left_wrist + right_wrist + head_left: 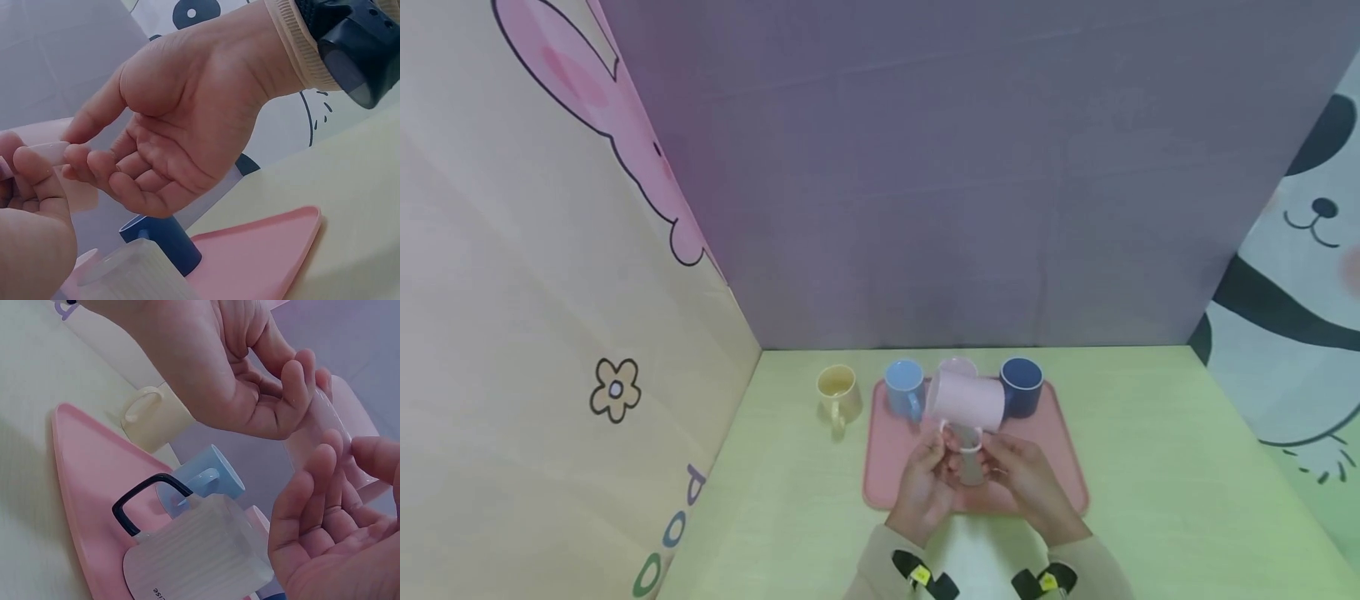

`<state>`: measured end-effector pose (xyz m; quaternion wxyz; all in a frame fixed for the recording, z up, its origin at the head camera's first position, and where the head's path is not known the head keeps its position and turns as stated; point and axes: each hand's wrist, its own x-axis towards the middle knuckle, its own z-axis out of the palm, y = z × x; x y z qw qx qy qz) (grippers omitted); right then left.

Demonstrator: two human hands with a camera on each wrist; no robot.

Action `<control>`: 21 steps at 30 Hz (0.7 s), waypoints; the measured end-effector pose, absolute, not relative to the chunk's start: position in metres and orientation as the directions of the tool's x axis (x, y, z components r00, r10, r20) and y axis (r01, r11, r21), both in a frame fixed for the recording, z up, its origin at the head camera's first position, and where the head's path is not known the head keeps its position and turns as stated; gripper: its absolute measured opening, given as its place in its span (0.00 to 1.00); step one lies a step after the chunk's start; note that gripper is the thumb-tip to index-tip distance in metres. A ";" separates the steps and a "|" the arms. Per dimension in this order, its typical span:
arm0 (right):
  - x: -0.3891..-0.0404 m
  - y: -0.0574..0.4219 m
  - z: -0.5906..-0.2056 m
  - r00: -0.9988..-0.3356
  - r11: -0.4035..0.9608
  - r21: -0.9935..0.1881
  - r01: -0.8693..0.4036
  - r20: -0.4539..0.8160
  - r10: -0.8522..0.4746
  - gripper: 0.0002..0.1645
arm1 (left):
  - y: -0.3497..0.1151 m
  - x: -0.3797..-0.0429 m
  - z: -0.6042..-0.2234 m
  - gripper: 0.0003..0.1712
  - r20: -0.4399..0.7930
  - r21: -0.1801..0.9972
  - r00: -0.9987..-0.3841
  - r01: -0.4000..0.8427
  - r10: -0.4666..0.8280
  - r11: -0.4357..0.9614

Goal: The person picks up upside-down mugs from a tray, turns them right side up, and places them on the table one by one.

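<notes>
In the head view a pale pink mug is held up on its side over the pink tray. My left hand pinches one end of its handle, and my right hand pinches the other end with thumb and fingertips. Both hands show the same pinch in the left wrist view, the right hand with its other fingers loosely curled. Below them a whitish ribbed mug with a dark angular handle stands on the tray, partly hidden by the fingers in the head view.
On the tray's far side are a light blue mug, another pink mug mostly hidden behind the held one, and a navy mug. A yellow mug stands on the table left of the tray. Printed walls border the table.
</notes>
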<state>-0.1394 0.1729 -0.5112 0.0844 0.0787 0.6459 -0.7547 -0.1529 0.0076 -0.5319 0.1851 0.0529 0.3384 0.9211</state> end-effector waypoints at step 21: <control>-0.140 0.176 -0.499 -0.995 0.093 -0.992 0.080 -0.074 0.065 0.15 | 0.016 -0.151 -0.539 0.12 -0.032 0.648 -0.915 -0.326 0.403 -0.689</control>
